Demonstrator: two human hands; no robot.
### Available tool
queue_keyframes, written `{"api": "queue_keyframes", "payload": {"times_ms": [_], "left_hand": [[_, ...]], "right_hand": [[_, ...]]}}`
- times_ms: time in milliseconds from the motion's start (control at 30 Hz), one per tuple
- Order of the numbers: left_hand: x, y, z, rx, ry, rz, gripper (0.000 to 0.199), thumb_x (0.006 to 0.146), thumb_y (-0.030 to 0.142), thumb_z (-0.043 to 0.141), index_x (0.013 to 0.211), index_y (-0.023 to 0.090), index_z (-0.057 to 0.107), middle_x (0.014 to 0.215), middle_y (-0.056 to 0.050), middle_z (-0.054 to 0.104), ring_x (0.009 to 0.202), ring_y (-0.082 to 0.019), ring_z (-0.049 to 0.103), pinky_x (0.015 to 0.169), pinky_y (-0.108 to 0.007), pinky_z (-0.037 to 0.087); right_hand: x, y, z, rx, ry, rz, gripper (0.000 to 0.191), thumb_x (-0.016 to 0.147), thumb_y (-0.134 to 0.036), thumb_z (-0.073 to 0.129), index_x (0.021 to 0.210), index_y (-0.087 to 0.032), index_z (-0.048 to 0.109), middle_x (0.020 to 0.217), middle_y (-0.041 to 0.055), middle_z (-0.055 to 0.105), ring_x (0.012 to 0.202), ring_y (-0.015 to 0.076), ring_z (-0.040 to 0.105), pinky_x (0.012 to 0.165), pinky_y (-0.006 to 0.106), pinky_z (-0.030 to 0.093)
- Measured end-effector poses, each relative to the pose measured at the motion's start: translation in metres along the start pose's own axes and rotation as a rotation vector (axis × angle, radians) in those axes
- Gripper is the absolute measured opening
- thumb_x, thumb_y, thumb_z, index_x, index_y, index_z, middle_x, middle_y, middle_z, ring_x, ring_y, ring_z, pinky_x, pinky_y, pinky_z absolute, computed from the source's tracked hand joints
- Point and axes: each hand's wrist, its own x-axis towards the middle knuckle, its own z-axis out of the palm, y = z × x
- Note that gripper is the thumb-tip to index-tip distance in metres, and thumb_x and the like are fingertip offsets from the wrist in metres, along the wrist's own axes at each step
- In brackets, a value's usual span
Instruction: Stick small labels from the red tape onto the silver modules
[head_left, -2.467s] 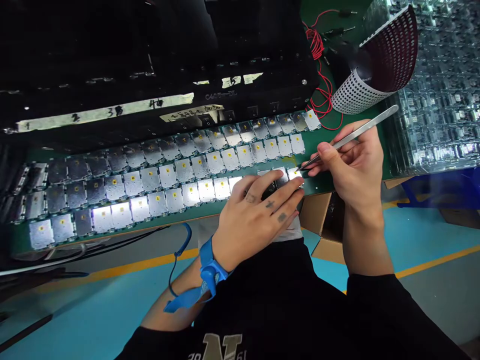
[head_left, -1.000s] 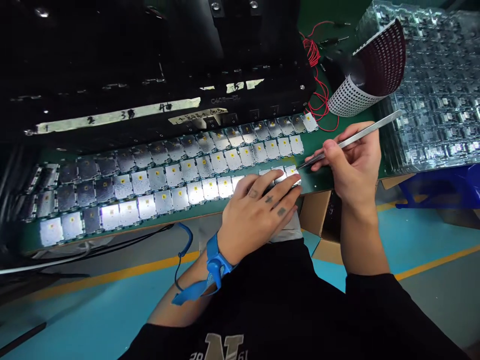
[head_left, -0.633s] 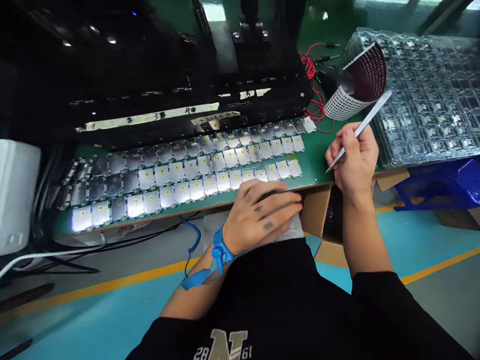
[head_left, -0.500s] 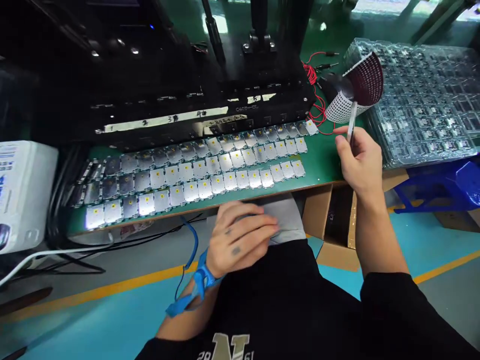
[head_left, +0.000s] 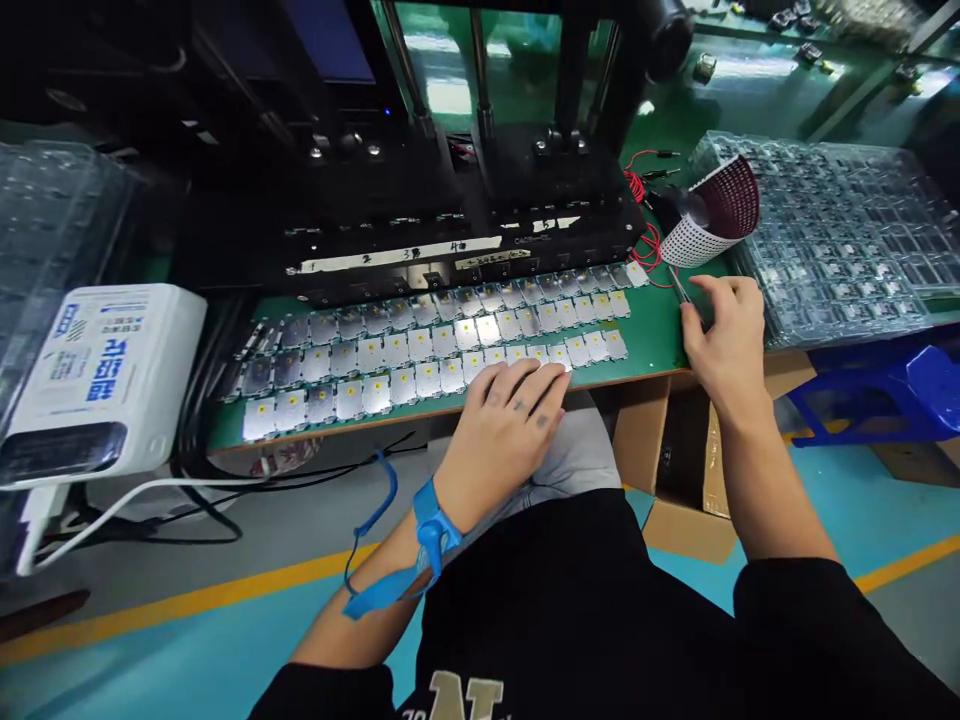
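Note:
My left hand [head_left: 506, 425] lies palm down at the bench's front edge, fingers stretched over the front row of small circuit boards with silver metal covers [head_left: 401, 384]. Whether the fingertips press on the boards is hard to tell. A blue wrist strap [head_left: 435, 530] circles that wrist. Near the right end of the rows, my right hand [head_left: 724, 335] is closed on slim metal tweezers [head_left: 681, 290], their narrow end directed up and to the left. Each board carries a small yellow dot. Behind them stands a black test fixture [head_left: 420, 225] with numbered tape strips.
Stacked clear plastic trays [head_left: 832, 240] sit at the right, beside a perforated white rolled sheet [head_left: 701, 235] and red wires [head_left: 649, 245]. A white power bank-like box [head_left: 105, 370] and cables stand left. Below are an open cardboard box [head_left: 679, 450] and a blue stool [head_left: 885, 395].
My left hand has moved from below the bench edge onto the front row, its fingers extending. The tweezers have tilted down in my right hand. The view has shifted left.

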Motion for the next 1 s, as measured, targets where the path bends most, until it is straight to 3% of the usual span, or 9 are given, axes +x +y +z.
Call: {"api": "queue_keyframes", "payload": {"times_ms": [100,267,467,600,667,767,867,933,1000], "left_hand": [[0.001,0.0,0.005,0.016,0.003,-0.009,0.037,0.094,0.019,0.055,0.131,0.014,0.057,0.132,-0.009,0.064,0.118,-0.027,0.056,0.1,-0.045,0.041],[0.0,0.003,0.008,0.02,0.004,-0.05,0.038,0.094,0.02,0.056,0.132,0.016,0.057,0.134,-0.009,0.063,0.12,-0.028,0.055,0.1,-0.044,0.041],[0.003,0.006,0.011,0.053,0.013,-0.085,0.039,0.094,0.021,0.056,0.132,0.014,0.057,0.136,-0.009,0.062,0.12,-0.029,0.055,0.099,-0.045,0.04],[0.003,0.006,0.008,0.051,-0.001,-0.089,0.039,0.094,0.021,0.055,0.133,0.014,0.056,0.137,-0.009,0.061,0.123,-0.031,0.053,0.099,-0.047,0.041],[0.005,0.004,0.003,0.008,0.002,-0.074,0.04,0.094,0.019,0.055,0.134,0.015,0.055,0.137,-0.012,0.06,0.124,-0.032,0.052,0.098,-0.048,0.042],[0.009,-0.003,-0.001,-0.057,0.076,-0.045,0.039,0.092,0.018,0.057,0.131,0.019,0.057,0.133,-0.012,0.062,0.124,-0.031,0.052,0.098,-0.048,0.043],[0.014,-0.011,0.002,-0.098,0.178,-0.059,0.035,0.092,0.019,0.057,0.127,0.022,0.058,0.128,-0.011,0.063,0.123,-0.029,0.052,0.1,-0.046,0.043],[0.016,-0.016,0.007,-0.108,0.219,-0.085,0.034,0.093,0.022,0.057,0.127,0.023,0.057,0.128,-0.011,0.062,0.123,-0.029,0.052,0.1,-0.046,0.043],[0.016,-0.019,0.013,-0.109,0.231,-0.099,0.034,0.093,0.023,0.058,0.126,0.024,0.057,0.127,-0.011,0.062,0.122,-0.03,0.053,0.099,-0.047,0.043]], "right_hand": [[-0.015,-0.026,-0.007,0.075,0.005,-0.139,0.028,0.09,-0.027,0.056,0.117,-0.023,0.063,0.108,0.0111,0.058,0.105,0.0246,0.056,0.092,0.046,0.051],[-0.039,-0.06,0.001,0.189,-0.135,-0.513,0.027,0.09,-0.02,0.057,0.116,-0.024,0.061,0.111,0.0093,0.059,0.108,0.0224,0.056,0.093,0.043,0.052],[-0.04,-0.063,0.019,0.199,-0.192,-0.49,0.025,0.092,-0.023,0.055,0.115,-0.019,0.063,0.113,0.0116,0.061,0.111,0.0246,0.055,0.095,0.046,0.052],[-0.039,-0.062,0.009,0.261,-0.148,-0.522,0.027,0.091,-0.019,0.054,0.117,-0.02,0.062,0.118,0.0117,0.06,0.117,0.0233,0.055,0.099,0.045,0.052],[-0.03,-0.054,-0.004,0.276,-0.048,-0.479,0.027,0.092,-0.018,0.053,0.116,-0.022,0.063,0.117,0.0102,0.061,0.115,0.0216,0.058,0.098,0.042,0.053],[-0.001,-0.027,-0.02,0.19,0.051,-0.203,0.035,0.093,-0.025,0.051,0.127,-0.025,0.059,0.099,0.007,0.065,0.093,0.0193,0.063,0.086,0.04,0.054],[0.036,0.005,-0.019,0.047,-0.089,0.062,0.062,0.086,-0.033,0.062,0.144,-0.022,0.044,0.079,0.003,0.063,0.073,0.0198,0.061,0.081,0.044,0.053],[0.055,0.019,-0.012,-0.052,-0.165,0.13,0.055,0.081,-0.032,0.068,0.133,-0.018,0.055,0.08,0.0053,0.065,0.076,0.022,0.06,0.084,0.047,0.052],[0.065,0.025,-0.009,-0.087,-0.137,0.135,0.03,0.082,-0.031,0.069,0.108,-0.016,0.064,0.087,0.0088,0.066,0.081,0.0223,0.06,0.088,0.047,0.051]]}}
